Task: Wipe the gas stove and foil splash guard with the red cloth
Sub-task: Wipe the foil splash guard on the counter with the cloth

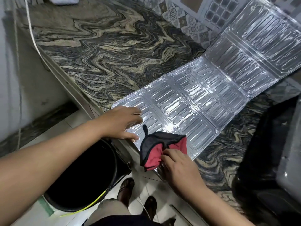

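Red cloth hides the right hand's fingers.

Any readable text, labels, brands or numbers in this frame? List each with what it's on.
None readable.
Foil splash guard: embossed ribs only, no print.
Red cloth: no tag or logo visible.
White object at the top edge: cut off and blurred, no lettering legible.
Wall tiles: ornamental patterns, not text.

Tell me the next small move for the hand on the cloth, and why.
Probably sweep the red cloth away along the foil splash guard: the right hand already pinches it at the guard's near end, the left hand pins the sheet flat, and most panels lie ahead.
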